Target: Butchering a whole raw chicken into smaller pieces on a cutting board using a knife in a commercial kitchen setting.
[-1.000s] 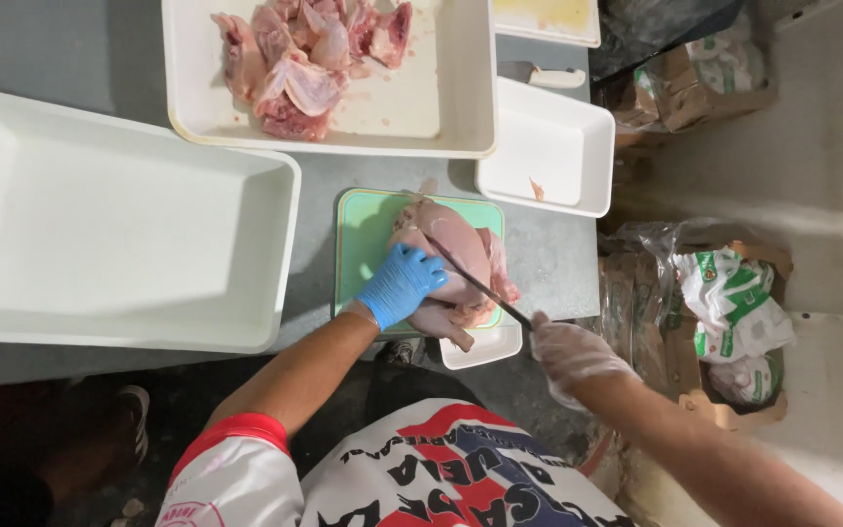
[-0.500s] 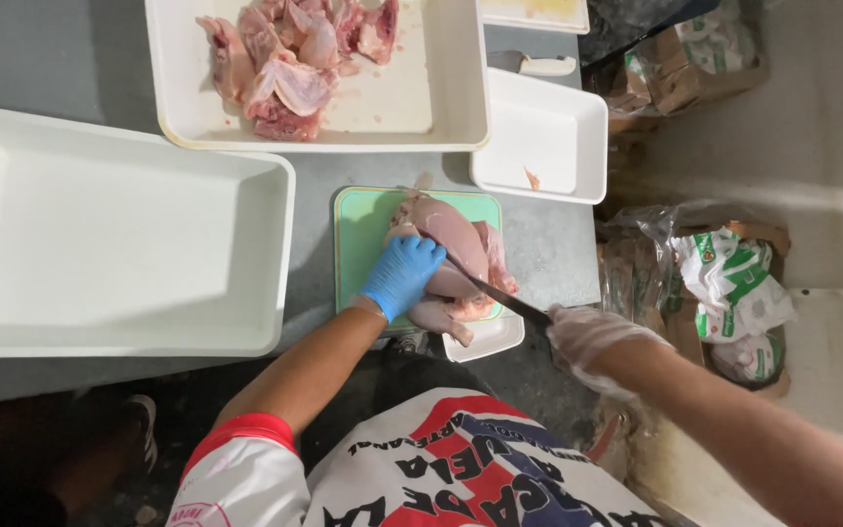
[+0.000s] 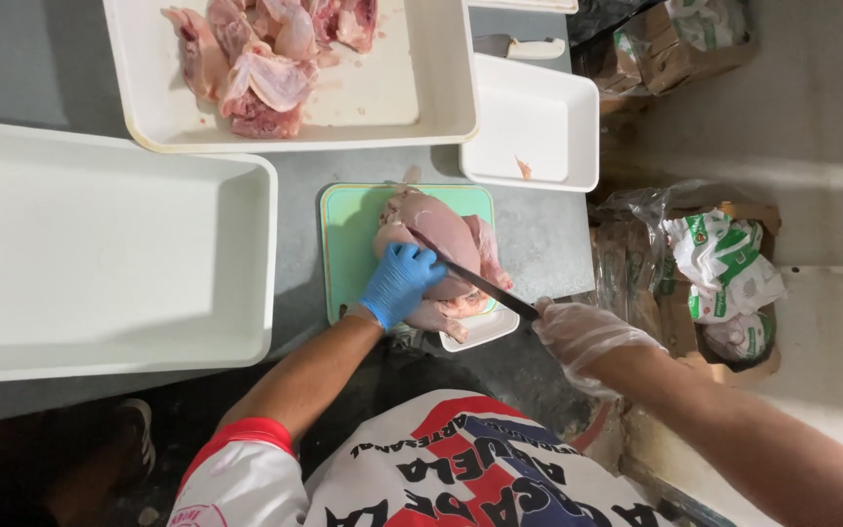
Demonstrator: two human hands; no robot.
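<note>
A whole raw chicken (image 3: 438, 237) lies on a pale green cutting board (image 3: 348, 239) at the near edge of the grey counter. My left hand (image 3: 399, 284), in a blue glove, presses down on the chicken's near side. My right hand (image 3: 582, 337), in a clear plastic glove, grips the handle of a dark knife (image 3: 480, 283). The blade runs up and to the left into the chicken beside my left fingers.
A white tray (image 3: 421, 117) with several raw chicken pieces (image 3: 256, 59) sits behind the board. A large white tub (image 3: 100, 254) stands to the left, a small white tray (image 3: 539, 127) at back right. Cardboard boxes with plastic bags (image 3: 724, 273) stand to the right of the counter.
My right hand has shifted a little to the right and down with the knife, drawing the blade through the chicken. My left hand stays on the bird.
</note>
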